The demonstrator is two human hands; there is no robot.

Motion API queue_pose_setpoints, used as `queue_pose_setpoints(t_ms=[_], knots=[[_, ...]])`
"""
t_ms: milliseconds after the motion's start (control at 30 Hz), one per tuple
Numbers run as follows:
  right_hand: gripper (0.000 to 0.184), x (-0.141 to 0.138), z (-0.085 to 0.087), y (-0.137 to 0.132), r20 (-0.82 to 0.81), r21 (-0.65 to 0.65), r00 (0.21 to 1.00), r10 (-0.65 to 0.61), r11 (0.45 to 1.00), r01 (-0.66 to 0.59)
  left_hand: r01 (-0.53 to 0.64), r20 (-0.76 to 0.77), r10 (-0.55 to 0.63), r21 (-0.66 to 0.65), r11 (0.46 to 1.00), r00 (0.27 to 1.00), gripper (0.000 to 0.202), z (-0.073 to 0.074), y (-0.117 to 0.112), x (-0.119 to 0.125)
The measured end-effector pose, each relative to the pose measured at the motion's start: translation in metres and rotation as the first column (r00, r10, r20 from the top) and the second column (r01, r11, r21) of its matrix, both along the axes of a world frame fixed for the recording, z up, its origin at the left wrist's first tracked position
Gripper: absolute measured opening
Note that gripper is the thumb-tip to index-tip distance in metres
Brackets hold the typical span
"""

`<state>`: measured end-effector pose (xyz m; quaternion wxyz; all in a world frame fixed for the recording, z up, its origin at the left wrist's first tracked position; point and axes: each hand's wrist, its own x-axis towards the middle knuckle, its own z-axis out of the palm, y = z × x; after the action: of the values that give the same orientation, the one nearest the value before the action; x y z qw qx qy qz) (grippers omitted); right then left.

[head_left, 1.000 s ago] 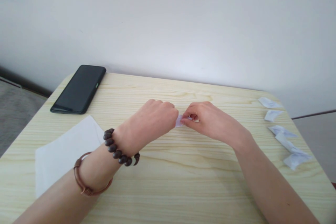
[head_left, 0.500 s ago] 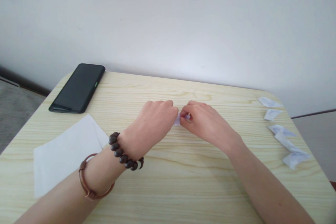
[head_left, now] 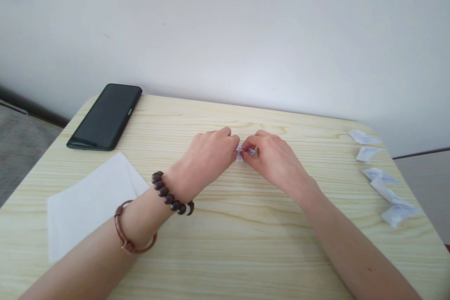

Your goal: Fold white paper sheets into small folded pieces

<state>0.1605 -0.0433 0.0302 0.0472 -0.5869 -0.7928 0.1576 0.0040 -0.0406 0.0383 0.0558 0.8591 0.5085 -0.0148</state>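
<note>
A small folded piece of white paper (head_left: 239, 155) is held between both hands over the middle of the table. My left hand (head_left: 207, 159), with a dark bead bracelet and a brown cord at the wrist, pinches its left end; the fingertips partly hide it. My right hand (head_left: 277, 159) grips the right end between thumb and index finger, and a paper tip shows inside the curl of the fingers. Most of the paper's folds are covered by the fingers.
Flat sheets of white paper (head_left: 87, 206) lie at the left, partly under my left forearm. A black phone (head_left: 105, 117) rests at the back left of the wooden table (head_left: 225, 253). Several folded paper pieces (head_left: 386, 192) line the right edge. A pale wall (head_left: 225, 33) stands behind.
Both hands have shifted slightly away from me with the paper between them. Their grip has tilted a little, and the paper shows at a different angle.
</note>
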Motion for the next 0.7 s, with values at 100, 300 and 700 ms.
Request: queue_pose_setpoints(t_ms=[100,300,700], knots=[[0.015,-0.0008,0.0015,0.0005,0.01,-0.005,1.0,-0.005,1.0,0.005,0.002,-0.002,-0.002,-0.006,1.0,1.0,0.02,-0.0002,-0.0009,0.0008],[0.015,-0.0027,0.0049,0.0001,0.002,-0.014,1.0,0.002,1.0,-0.002,-0.015,0.013,0.015,0.036,0.999,1.0,0.02,-0.0036,-0.0023,0.0016],[0.01,0.0008,-0.0003,0.0009,-0.08,0.013,0.997,0.014,1.0,-0.013,-0.036,-0.004,0.037,0.062,0.997,0.999,0.021,-0.0039,-0.0023,0.0018]])
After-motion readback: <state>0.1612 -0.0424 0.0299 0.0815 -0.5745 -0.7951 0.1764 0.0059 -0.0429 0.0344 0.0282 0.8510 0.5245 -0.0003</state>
